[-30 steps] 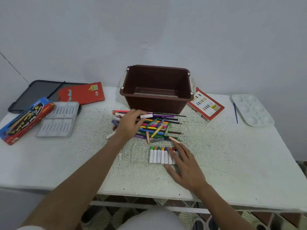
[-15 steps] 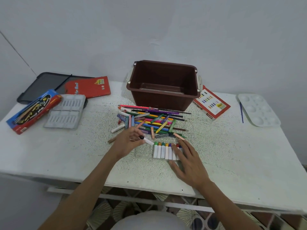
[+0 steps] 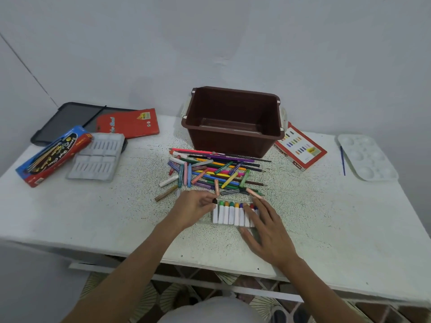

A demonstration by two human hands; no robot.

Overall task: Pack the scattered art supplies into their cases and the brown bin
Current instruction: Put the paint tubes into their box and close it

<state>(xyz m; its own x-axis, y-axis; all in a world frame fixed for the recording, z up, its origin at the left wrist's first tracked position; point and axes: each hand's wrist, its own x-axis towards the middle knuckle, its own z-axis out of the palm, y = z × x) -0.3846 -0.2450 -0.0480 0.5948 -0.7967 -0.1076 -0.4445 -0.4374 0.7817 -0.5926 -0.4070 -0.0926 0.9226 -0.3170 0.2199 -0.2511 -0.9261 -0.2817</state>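
Head view. Your left hand (image 3: 194,206) pinches a black-capped marker (image 3: 215,209) at its cap and sets it at the left end of the marker row (image 3: 233,214) in the clear tray (image 3: 205,223). A second ago that hand was up in the pile of pencils and crayons (image 3: 217,173) closing on this marker, and half a second ago it was carrying it down. The row has thus gained one piece; release is judged the only step left for it.

Your right hand (image 3: 265,231) lies flat, fingers straight, on the right end of the row, steadying the tray as before and grasping nothing.

The brown bin (image 3: 233,136) stands behind the pile with, it seems, only a flat clear piece on its floor; most of the task remains.

Legible writing: the box (image 3: 300,148) right of the bin shows "OILPASTELS" along its edge, inverted to you. The blue and red carton (image 3: 53,157) at far left bears cursive script, possibly "Water Colours". Lettering on the red case (image 3: 128,124) is too blurred to read.
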